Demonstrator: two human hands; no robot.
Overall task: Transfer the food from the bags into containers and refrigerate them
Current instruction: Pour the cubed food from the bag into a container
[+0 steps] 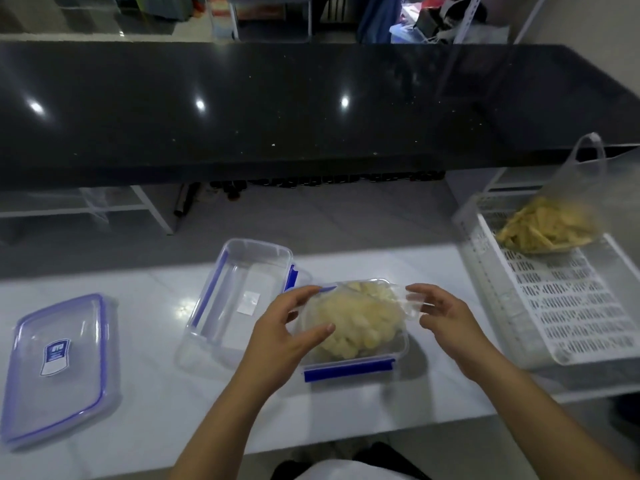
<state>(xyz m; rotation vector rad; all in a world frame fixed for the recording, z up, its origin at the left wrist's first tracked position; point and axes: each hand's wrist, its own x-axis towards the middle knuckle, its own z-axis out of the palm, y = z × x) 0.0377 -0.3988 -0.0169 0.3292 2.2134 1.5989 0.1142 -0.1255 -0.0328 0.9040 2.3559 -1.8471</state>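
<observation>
A clear plastic bag of pale yellow food pieces (353,320) sits inside a clear container with blue clips (349,371) on the white counter. My left hand (287,330) grips the bag's left side, thumb on top of the plastic. My right hand (446,317) pinches the bag's loose film at its right edge. A second, empty clear container (242,292) stands just to the left, touching the first. Its lid (59,365), with a blue seal and a label, lies flat at the far left. Another bag of yellow strips (543,230) rests in a white basket.
The white slotted basket (571,313) takes up the right end of the counter (156,403). A raised black stone ledge (277,109) runs across behind the counter. The counter's front edge is close to my body.
</observation>
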